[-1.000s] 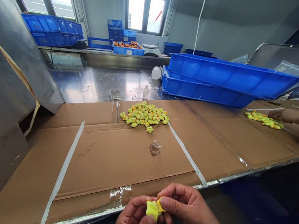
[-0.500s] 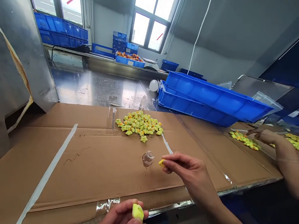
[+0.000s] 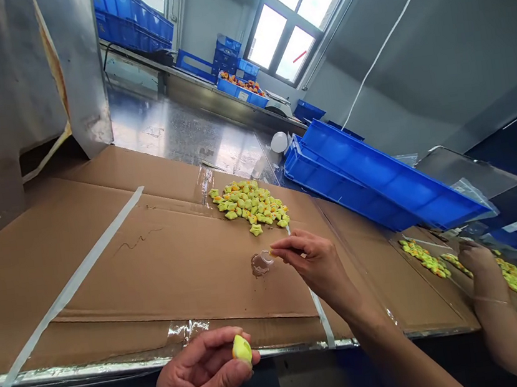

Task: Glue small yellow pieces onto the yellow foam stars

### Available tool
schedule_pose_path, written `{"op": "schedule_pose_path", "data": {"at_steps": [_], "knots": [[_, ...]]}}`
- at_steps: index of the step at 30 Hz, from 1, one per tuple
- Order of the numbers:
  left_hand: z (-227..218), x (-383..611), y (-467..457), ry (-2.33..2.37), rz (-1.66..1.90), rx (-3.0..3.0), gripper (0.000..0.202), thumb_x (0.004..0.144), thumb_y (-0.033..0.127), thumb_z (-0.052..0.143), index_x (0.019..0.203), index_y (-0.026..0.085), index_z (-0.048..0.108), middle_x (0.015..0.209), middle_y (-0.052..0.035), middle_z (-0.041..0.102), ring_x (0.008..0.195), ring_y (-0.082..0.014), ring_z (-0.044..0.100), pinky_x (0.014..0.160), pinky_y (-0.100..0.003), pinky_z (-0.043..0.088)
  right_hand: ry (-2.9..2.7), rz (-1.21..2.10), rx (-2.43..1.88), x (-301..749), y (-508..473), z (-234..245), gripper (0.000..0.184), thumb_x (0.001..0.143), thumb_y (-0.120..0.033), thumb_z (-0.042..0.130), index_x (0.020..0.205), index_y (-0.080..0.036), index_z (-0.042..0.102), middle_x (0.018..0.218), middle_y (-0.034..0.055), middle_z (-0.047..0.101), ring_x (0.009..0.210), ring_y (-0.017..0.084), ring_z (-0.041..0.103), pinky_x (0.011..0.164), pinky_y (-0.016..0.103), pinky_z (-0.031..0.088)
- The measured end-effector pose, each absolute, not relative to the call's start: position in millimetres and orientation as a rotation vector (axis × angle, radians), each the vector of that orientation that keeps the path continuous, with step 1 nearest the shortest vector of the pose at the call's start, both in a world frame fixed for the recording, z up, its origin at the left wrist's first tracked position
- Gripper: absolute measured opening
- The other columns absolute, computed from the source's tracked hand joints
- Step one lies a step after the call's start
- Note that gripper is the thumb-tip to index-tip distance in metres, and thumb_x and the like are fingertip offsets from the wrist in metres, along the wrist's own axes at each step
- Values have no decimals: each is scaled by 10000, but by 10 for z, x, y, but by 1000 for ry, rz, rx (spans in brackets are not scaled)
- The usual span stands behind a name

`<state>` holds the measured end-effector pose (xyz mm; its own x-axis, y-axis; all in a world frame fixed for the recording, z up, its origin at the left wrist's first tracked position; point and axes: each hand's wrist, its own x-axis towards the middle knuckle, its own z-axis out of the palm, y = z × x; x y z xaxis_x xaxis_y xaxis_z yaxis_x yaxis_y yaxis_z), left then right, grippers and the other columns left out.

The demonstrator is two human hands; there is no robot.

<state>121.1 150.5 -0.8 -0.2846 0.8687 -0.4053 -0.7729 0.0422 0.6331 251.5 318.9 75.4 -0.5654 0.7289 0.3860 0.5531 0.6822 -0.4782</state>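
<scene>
My left hand [image 3: 203,376] pinches a small yellow-green star-shaped piece [image 3: 242,349] between thumb and fingers, near the table's front edge. A shallow hollow shows on the piece's surface. My right hand [image 3: 311,262] is closed in a pinch at the rim of a small clear cup [image 3: 262,262]. A tiny yellow bit shows at those fingertips, mostly hidden by them. The cup stands on the cardboard with a brown wet mark around its base. Behind it lies a heap of yellow-green star pieces [image 3: 250,204], some with orange parts.
Brown cardboard [image 3: 123,285] with white tape strips covers the table. Stacked blue crates [image 3: 370,180] stand at the back right. At the right, a co-worker's hand [image 3: 477,257] is among more yellow-green pieces [image 3: 424,258]. A metal housing [image 3: 22,72] rises at the left.
My right hand has moved from beside the clear cup to its rim, still pinching the yellow bit. My left hand keeps its star piece. The camera view has tilted and shifted.
</scene>
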Motion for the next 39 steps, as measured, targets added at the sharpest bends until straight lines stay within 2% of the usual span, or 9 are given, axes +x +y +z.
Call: {"op": "schedule_pose_path", "data": {"at_steps": [7, 13, 22, 39], "knots": [[40, 1222, 1494, 924, 1615, 96, 258, 467, 232, 877, 697, 194, 766, 727, -52, 785, 620, -181, 712, 585, -198, 563, -2407, 285, -962, 2493, 3187, 725, 120, 822, -173, 617, 772, -189, 725, 674, 12, 605, 618, 167, 563, 573, 266, 369], [53, 1217, 1484, 929, 1601, 103, 242, 487, 221, 866, 704, 191, 764, 731, -46, 784, 628, -175, 711, 606, -186, 558, -2432, 239, -955, 2472, 3186, 736, 155, 861, -210, 586, 776, -208, 716, 676, 14, 608, 626, 171, 571, 561, 266, 379], [58, 1213, 1486, 944, 1590, 115, 241, 489, 224, 864, 706, 196, 765, 718, -37, 780, 635, -179, 711, 615, -193, 561, -2458, 243, -942, 2464, 3174, 746, 138, 828, -153, 600, 784, -168, 729, 657, 17, 593, 620, 166, 562, 562, 262, 380], [52, 1219, 1491, 932, 1595, 102, 255, 471, 229, 874, 702, 195, 771, 651, -45, 773, 607, -181, 714, 616, -189, 560, -2468, 277, -967, 2449, 3172, 766, 161, 825, -151, 588, 777, -199, 734, 666, 16, 602, 632, 171, 565, 568, 266, 384]]}}
